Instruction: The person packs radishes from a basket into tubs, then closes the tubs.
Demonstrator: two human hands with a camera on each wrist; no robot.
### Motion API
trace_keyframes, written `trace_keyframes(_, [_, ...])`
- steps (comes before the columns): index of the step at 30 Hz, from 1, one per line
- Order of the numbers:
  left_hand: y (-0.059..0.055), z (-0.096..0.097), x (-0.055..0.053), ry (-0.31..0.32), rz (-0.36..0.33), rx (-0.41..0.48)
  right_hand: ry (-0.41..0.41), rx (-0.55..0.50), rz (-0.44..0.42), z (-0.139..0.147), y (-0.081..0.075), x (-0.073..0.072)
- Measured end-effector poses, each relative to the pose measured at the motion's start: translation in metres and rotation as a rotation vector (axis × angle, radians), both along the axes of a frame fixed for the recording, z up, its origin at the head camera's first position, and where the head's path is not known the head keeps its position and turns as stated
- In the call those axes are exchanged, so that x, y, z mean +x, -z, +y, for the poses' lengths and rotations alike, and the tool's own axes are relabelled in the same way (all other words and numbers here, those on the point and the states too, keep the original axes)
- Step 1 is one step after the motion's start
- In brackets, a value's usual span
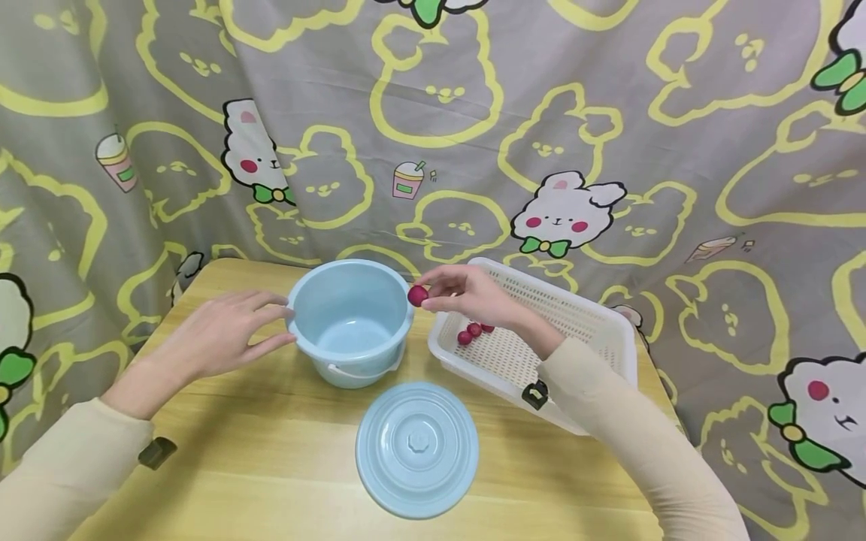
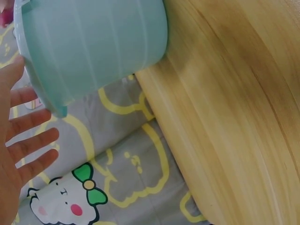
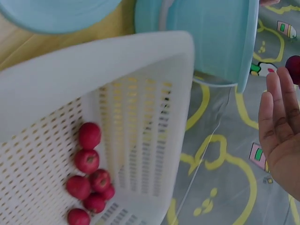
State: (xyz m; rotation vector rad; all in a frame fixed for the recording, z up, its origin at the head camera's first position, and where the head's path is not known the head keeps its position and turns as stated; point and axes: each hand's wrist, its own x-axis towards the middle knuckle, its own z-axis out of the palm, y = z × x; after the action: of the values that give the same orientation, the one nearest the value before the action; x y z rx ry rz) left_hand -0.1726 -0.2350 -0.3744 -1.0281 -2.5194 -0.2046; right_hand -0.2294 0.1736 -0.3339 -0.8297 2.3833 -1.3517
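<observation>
My right hand (image 1: 476, 294) pinches a small round red fruit (image 1: 417, 296) between fingertips and thumb, just above the right rim of a light blue bucket (image 1: 352, 297). No fruit shows inside the bucket. At the bucket's opposite side is my left hand (image 1: 226, 334), fingers extended and fingertips at the rim; in the left wrist view the fingers (image 2: 33, 145) are spread beside it. Several more red fruits (image 3: 86, 161) lie at one end of a white perforated basket (image 1: 602, 319). The right forearm passes over that basket and hides part of it.
A round light blue lid (image 1: 416, 477) lies flat in front of the bucket on the wooden table (image 1: 284, 458). The bucket's white handle (image 1: 358, 373) hangs down at its front. A patterned curtain (image 1: 325, 90) hangs close behind the table.
</observation>
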Motion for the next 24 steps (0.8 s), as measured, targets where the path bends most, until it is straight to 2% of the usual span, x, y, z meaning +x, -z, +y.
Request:
trace_keyframes(9, [0.000, 0.001, 0.001, 0.000, -0.010, 0.004, -0.037, -0.019, 0.009, -0.022, 0.000, -0.008])
trace_keyframes(24, [0.001, 0.000, 0.000, -0.006, -0.015, 0.004, -0.077, -0.078, -0.071, -0.058, 0.004, -0.018])
